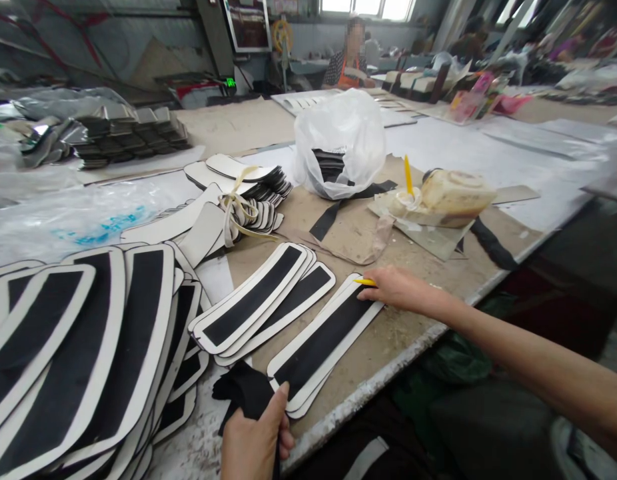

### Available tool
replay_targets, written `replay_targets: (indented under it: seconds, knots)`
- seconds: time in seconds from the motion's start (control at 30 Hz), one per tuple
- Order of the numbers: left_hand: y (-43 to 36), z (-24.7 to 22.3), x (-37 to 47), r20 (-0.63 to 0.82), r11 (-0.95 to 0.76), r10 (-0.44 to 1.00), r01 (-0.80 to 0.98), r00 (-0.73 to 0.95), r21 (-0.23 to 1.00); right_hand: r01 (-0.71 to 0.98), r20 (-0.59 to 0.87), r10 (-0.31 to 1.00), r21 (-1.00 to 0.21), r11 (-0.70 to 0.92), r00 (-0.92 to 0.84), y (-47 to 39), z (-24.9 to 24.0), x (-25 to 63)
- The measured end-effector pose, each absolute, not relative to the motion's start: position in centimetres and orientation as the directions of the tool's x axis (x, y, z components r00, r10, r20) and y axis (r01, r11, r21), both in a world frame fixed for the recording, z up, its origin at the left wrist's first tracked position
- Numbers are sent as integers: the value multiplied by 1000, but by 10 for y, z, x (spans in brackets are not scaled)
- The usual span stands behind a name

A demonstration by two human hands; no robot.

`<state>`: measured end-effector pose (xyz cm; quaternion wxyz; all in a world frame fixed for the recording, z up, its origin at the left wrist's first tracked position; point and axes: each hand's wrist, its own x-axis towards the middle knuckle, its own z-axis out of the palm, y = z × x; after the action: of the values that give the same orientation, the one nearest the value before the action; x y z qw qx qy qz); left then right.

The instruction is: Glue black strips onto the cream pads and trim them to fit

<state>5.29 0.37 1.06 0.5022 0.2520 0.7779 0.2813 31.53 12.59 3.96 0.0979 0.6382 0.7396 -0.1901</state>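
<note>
A long white panel with a black strip down its middle (321,343) lies at the table's front edge, overlapping another panel. My left hand (256,433) is closed at its near end, thumb against the corner. Black cloth (243,390) lies bunched beside that hand; whether the fingers also grip it is hidden. At the panel's far end my right hand (396,288) rests, closed round a thin yellow stick (364,282) that points left. Just left of this panel is a small stack of similar panels (251,300).
Large piles of black-and-white panels (108,353) fill the left. Behind are tied white pieces (248,200), a plastic bag (341,133) with black pieces, and a yellowed container (456,193) beside a second yellow stick (408,175). Another person (347,63) sits across the table.
</note>
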Motion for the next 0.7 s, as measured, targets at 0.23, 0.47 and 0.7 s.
replay_targets:
  seconds: [0.23,0.47,0.7]
  knots:
    - [4,9,51,-654,728,664,114,-361,676,979,-400,899,-161,123,-179,130,31,320]
    - [5,8,52,-662,735,660,120,-357,668,974,-402,894,-187,131,-198,133,23,324]
    - [4,5,51,-651,728,670,142,-356,671,963,-410,884,-235,136,-225,135,21,326]
